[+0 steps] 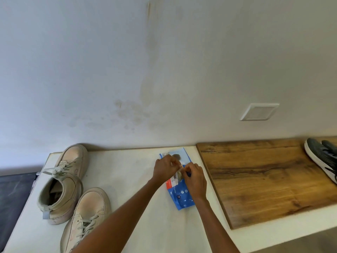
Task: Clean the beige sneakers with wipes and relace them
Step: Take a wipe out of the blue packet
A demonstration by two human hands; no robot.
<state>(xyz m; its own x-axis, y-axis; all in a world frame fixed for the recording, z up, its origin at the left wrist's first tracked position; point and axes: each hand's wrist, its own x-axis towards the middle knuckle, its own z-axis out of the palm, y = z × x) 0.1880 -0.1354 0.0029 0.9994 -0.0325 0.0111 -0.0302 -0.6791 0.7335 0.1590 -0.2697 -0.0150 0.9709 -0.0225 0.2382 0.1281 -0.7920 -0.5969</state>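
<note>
Two beige sneakers stand on the white table point(127, 179) at the left, both laced: one point(63, 181) further back, the other point(87, 216) nearer me. A blue pack of wipes point(179, 197) lies flat in the middle of the table. My left hand point(165, 168) and my right hand point(195, 179) meet over the pack's middle, fingers curled and pinching at its opening flap. What lies right under the fingertips is hidden.
A wooden board point(255, 179) lies on the table to the right of the pack. A black sneaker with a white sole point(322, 159) sits at the board's far right edge. A stained white wall point(164, 70) rises behind the table.
</note>
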